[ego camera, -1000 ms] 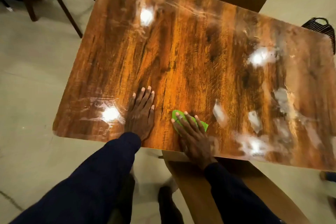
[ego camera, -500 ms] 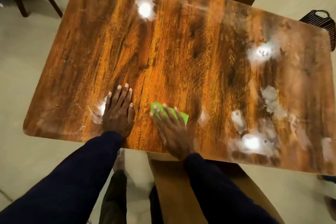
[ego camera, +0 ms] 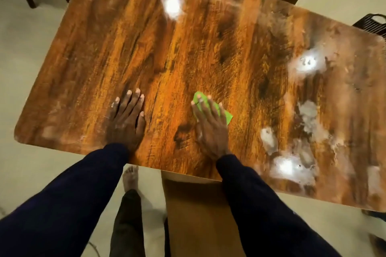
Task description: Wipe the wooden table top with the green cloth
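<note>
The right hand (ego camera: 210,129) has slid the green cloth (ego camera: 228,117) forward from the near edge, further onto the wooden table top (ego camera: 188,48), and the gap to the left hand (ego camera: 127,119) has widened. The stroke is probably working away from the person, with most of the surface still to cover. Both hands lie palm-down near the near edge. The left is flat with fingers straight, holding nothing and seemingly bracing. The right presses the cloth down under straight, slightly spread fingers, with no curl around it. The cloth lies flat under that palm, touching the wood. Its long axis runs diagonally, one end peeking past the fingertips toward the far left, the other corner showing at the near right. Further right, white smears (ego camera: 309,115) remain unwiped, well apart from the cloth.
</note>
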